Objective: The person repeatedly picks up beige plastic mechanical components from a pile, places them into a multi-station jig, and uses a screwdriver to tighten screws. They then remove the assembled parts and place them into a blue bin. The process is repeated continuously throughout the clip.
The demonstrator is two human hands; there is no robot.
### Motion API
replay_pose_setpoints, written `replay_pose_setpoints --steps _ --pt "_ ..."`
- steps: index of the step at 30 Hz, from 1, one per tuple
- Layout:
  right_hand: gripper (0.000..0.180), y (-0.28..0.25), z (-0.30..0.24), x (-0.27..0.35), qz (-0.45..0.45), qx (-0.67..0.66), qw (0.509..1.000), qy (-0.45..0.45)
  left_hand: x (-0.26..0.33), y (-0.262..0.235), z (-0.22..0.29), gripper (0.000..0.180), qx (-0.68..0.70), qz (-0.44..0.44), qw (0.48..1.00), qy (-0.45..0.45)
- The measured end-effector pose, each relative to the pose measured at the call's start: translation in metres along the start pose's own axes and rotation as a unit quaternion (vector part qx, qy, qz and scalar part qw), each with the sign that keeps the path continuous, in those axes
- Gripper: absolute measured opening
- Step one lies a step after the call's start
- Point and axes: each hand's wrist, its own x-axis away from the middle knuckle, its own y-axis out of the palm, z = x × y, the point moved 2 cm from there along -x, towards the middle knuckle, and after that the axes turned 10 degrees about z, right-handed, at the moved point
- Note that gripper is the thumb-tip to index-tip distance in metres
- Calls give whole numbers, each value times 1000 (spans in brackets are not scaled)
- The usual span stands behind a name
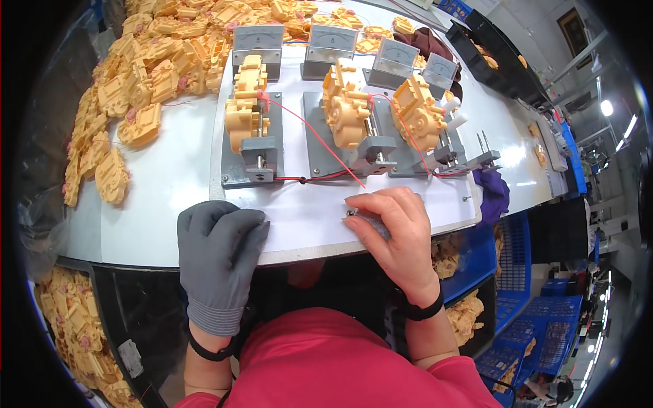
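Fingertips point(355, 216) of right hand point(394, 234) pinched on small metal switch point(352, 213), apparently, near front edge of white board point(299, 217). Gloved left hand point(219, 262) flat, fingers together. Press steadily; avoid red wire point(320, 139).

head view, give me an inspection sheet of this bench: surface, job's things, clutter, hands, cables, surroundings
surface: white bench top, with a white board at the front edge.
job's things: three yellow plastic gearboxes clamped on grey fixtures; four grey dial meters behind them.
clutter: heap of loose yellow gearboxes at far left; purple cloth at right.
hands: gloved left hand flat on the board edge; bare right hand on a small metal switch.
cables: red wires run from the gearboxes to the board front.
surroundings: blue crates at lower right; more yellow parts in a bin at lower left.
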Motion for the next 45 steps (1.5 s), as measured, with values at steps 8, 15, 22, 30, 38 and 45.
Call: replay_pose_setpoints --steps 8,15,22,30,38,45 --pt "24 1 -4 3 5 -4 1000 -1 4 -4 0 16 -4 1 1000 2" --pt "21 -2 3 4 -6 6 1000 11 3 7 -10 18 28 -10 999 -11" --pt "23 5 6 5 75 -29 997 -14 7 6 -45 23 39 -65 996 -52" --pt "23 5 5 13 89 -17 996 -9 5 7 -62 31 34 -88 995 -9" --pt "23 6 4 13 89 -27 996 -6 3 3 -63 31 20 -99 995 6" --pt "23 2 8 11 97 -12 995 -8 0 7 -51 30 22 -94 995 20"
